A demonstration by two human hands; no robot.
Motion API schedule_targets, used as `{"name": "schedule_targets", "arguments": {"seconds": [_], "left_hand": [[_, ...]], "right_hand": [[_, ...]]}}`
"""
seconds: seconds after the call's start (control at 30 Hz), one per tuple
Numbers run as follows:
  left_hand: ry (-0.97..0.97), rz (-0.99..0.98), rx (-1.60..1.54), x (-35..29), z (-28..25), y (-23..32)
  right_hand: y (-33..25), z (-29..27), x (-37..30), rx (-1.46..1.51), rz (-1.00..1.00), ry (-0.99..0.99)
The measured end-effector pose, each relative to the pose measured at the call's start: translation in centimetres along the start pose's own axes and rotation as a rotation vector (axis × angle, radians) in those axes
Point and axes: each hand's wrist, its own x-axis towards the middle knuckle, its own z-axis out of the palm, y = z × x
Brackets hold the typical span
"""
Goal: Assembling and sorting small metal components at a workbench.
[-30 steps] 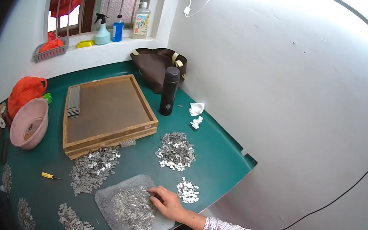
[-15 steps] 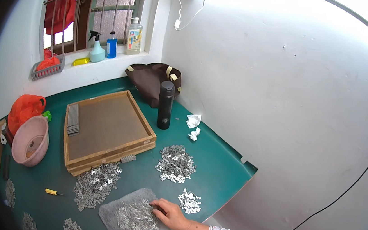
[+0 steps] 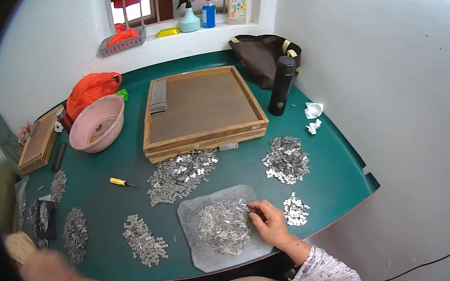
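My right hand (image 3: 272, 223) rests at the right edge of a heap of thin, shiny metal pins (image 3: 224, 226). Its fingers are bent, the thumb a little apart from the forefinger, and I see nothing held between them. Beneath the heap lies a grey felt-like mat (image 3: 190, 247) near the table's front edge. At the lower left, my left hand (image 3: 57, 272) is smeared by motion, so its fingers cannot be made out. Beside it is a straw-coloured, tufted thing (image 3: 20, 246); whether the hand touches it is unclear.
Piles of small metal pieces (image 3: 287, 158) lie around the green table (image 3: 116, 222). Behind the mat is a wooden tray (image 3: 201, 104). A yellow-handled screwdriver (image 3: 119, 182), a pink basin (image 3: 93, 125) and a black bottle (image 3: 282, 86) stand or lie farther out.
The view has swung left and down, so the table sits farther right and more of its left end shows. My left hand has come into view. My right hand stays at the pins.
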Motion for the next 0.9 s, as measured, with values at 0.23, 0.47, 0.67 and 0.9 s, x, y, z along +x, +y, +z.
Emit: {"name": "schedule_targets", "arguments": {"seconds": [0.23,0.47,0.67,0.9], "left_hand": [[0.796,-0.919,0.425,-10.2,-7.1,-14.0],[0.785,-0.930,0.383,-14.9,-9.0,-18.6],[0.727,-0.908,0.408,-15.3,-9.3,-19.4],[0.665,-0.922,0.357,-15.4,-9.1,-19.3]], "right_hand": [[0.1,0.4,-0.2,0.012,0.034,-0.014],[-0.2,0.4,-0.3,0.009,0.018,-0.002],[0.0,0.3,0.0,-0.022,0.020,0.003],[-0.4,-0.2,0.9,-0.010,0.106,-0.061]]}}
